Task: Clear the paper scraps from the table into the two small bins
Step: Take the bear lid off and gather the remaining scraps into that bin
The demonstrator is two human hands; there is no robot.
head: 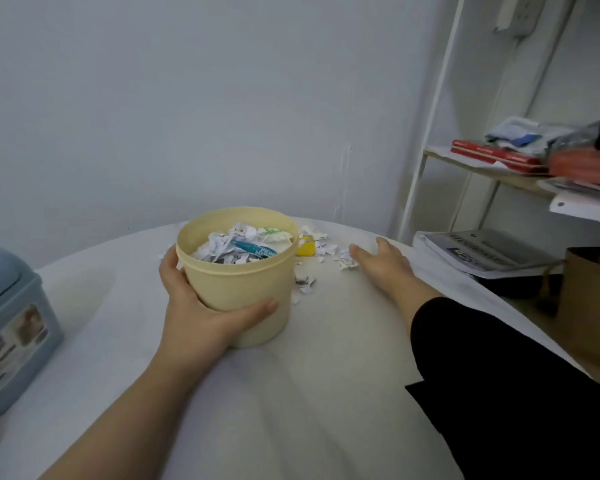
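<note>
Yellow object (305, 247) half hidden behind cream bin (243, 282) in left hand (201, 306)

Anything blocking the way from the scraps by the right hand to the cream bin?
One thing: a small yellow object beside the round cream plastic bin, on its far right. Nearer, between the torn paper scraps at the right hand and the bin, only more scraps lie.

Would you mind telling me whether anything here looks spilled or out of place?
Yes: torn paper scraps lie strewn on the table right of the cream bin, reaching to the right hand. A small yellow object sits among them. The bin looks upright, gripped by the left hand.
</note>
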